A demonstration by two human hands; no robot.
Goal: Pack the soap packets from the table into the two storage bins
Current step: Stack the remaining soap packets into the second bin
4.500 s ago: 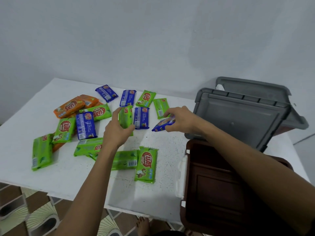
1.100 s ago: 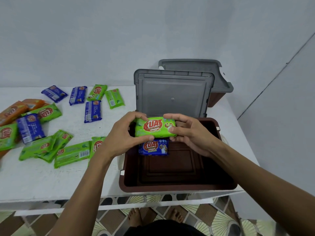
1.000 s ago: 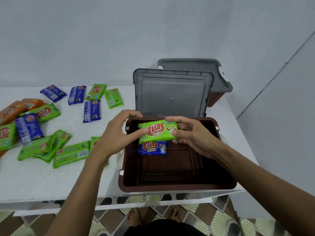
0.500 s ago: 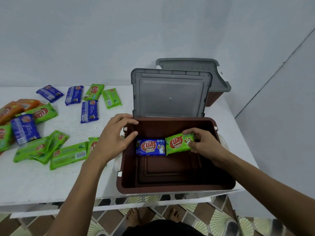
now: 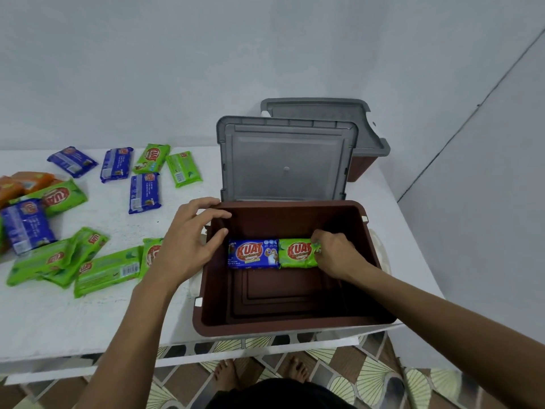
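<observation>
Lowered into the bin (image 5: 265,327), green packet (image 5: 298,252) extends leftward from right grip (image 5: 336,255).

Saw a dark brown bin (image 5: 206,320) with a grey lid (image 5: 286,163), a blue packet (image 5: 253,253) and a green packet (image 5: 298,252) each bearing a red oval logo, loose green packets (image 5: 106,270), blue packets (image 5: 144,193) and orange packets (image 5: 32,180) on a white table (image 5: 88,320), a brown-and-cream fan-patterned floor (image 5: 374,376), a pale grey wall (image 5: 177,69).

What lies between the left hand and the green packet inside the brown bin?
The blue packet, past the left hand, inside the brown bin and touching the green packet; the head view shows it.
</observation>
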